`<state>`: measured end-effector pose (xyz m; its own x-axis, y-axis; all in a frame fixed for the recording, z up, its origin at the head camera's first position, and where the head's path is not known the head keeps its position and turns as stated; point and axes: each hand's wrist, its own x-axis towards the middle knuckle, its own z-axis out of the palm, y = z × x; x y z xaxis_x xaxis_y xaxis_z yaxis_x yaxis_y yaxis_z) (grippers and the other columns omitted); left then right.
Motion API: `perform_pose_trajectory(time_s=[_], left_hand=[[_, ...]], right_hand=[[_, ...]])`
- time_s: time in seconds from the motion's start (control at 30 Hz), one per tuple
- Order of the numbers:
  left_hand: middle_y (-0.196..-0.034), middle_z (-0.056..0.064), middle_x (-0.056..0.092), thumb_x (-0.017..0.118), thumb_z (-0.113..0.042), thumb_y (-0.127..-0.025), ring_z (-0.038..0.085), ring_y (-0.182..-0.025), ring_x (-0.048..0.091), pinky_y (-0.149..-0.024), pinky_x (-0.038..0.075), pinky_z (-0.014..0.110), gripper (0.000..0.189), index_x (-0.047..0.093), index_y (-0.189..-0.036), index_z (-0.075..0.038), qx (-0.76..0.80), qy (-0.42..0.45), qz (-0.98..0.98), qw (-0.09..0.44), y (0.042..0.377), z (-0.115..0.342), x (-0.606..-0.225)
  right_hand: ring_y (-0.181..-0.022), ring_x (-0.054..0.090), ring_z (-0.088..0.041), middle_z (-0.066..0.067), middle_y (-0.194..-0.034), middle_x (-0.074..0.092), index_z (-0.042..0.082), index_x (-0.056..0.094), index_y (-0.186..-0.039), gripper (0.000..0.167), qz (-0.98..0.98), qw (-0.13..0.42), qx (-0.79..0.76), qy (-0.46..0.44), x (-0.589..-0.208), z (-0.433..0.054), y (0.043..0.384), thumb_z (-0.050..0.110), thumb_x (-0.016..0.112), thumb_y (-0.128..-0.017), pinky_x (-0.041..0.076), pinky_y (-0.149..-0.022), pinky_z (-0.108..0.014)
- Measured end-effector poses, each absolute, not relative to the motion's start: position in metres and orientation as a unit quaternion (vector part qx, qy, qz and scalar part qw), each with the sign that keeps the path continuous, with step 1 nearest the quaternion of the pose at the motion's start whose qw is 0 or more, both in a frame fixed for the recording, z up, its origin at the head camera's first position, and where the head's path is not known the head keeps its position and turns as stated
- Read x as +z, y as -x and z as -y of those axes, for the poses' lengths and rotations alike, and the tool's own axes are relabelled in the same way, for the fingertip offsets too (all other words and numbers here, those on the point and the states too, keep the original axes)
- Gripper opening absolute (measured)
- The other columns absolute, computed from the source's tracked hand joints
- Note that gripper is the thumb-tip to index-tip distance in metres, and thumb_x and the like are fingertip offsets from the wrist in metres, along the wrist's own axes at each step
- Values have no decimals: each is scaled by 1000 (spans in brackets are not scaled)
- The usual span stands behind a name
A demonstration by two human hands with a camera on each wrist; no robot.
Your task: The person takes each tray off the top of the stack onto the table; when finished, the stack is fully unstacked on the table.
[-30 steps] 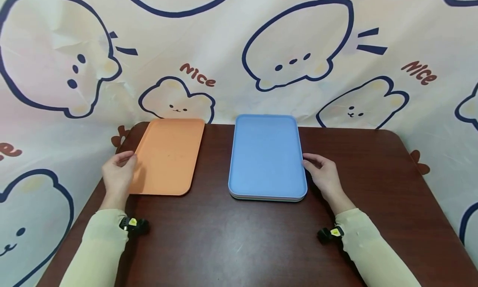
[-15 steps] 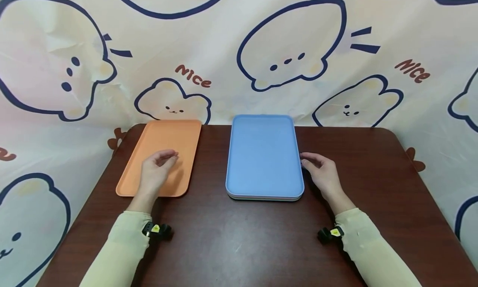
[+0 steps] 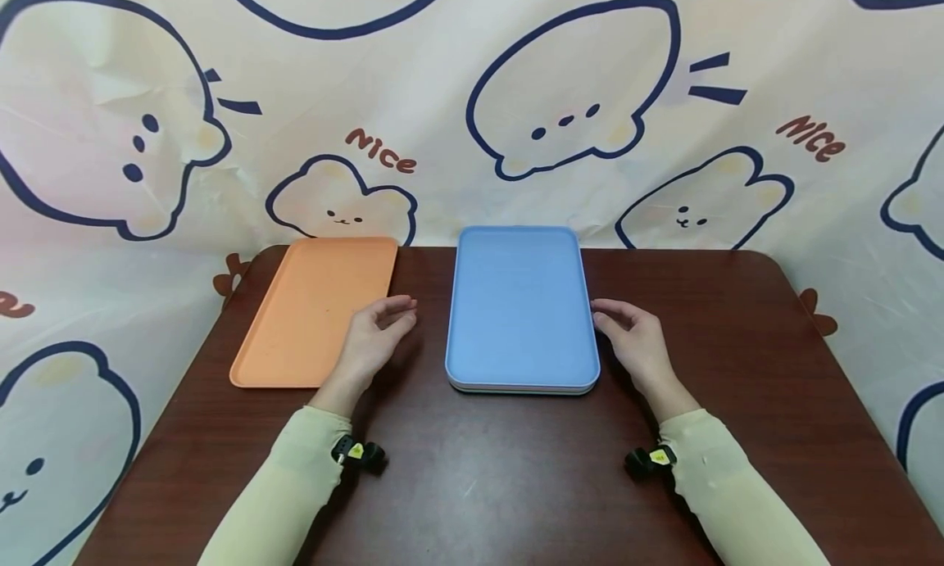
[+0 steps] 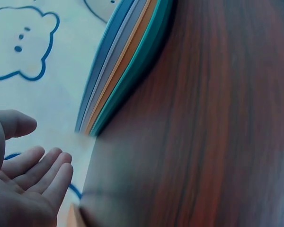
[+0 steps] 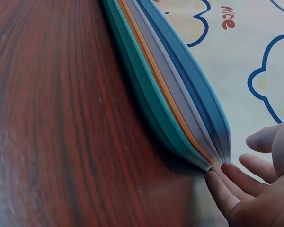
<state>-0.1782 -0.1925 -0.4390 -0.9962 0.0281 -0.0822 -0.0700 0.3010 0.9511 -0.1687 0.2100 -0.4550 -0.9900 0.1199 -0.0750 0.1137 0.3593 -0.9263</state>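
A stack of trays stands near the middle of the table in the head view, with a blue tray on top. Under it the right wrist view shows a pale grey tray, an orange tray and a green tray at the bottom. My right hand is at the stack's right side, its fingertips touching the edges, thumb apart. Left of the stack my left hand hovers with nothing in it, fingers loosely extended. Another orange tray lies flat on the left, partly behind that hand.
The dark brown wooden table has a rounded far right corner. A cartoon-printed cloth hangs behind it and along the sides. Each wrist wears a small black camera, the left one and the right one.
My left hand has left the left edge of the single orange tray and moved right across it towards the stack. My right hand has stayed by the stack.
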Motion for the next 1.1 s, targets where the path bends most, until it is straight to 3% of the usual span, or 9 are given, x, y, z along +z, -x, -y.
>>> perform_pose_trajectory(time_s=[0.13,0.37,0.6,0.8,1.1], left_hand=[[-155,21,61,65,-13,-107,35,-144,60,-122,47,53,47,57,-151,0,595,1,-801,63,179,179,-443],[-157,22,58,67,-14,-105,38,-146,58,-119,50,52,51,56,-152,1,590,-10,-803,86,179,163,-449],[-157,23,57,69,-9,-103,39,-146,58,-118,51,51,54,54,-155,0,581,-14,-809,92,179,145,-454],[-155,23,59,67,-1,-103,38,-145,59,-116,52,50,52,56,-153,1,578,-12,-812,77,179,137,-459],[-157,21,58,68,-4,-103,39,-146,58,-116,52,51,51,57,-153,-1,575,-7,-815,75,177,136,-458]], right_hand=[[-131,63,-29,-17,-148,67,5,69,-142,37,822,-1,565,72,-454,-209,169,21,65,-109,50,-87,-6],[-131,63,-27,-17,-152,63,7,67,-146,41,812,-20,578,75,-456,-205,168,24,66,-109,51,-88,-6],[-117,68,-19,-18,-149,65,6,67,-146,41,816,-30,571,85,-461,-205,168,22,66,-108,56,-86,-11],[-122,70,-22,-22,-147,66,3,66,-146,41,816,-27,573,76,-463,-205,169,15,67,-107,55,-86,-9],[-119,68,-16,-20,-151,63,4,68,-145,40,810,-19,580,91,-463,-203,169,14,68,-106,55,-84,-10]])
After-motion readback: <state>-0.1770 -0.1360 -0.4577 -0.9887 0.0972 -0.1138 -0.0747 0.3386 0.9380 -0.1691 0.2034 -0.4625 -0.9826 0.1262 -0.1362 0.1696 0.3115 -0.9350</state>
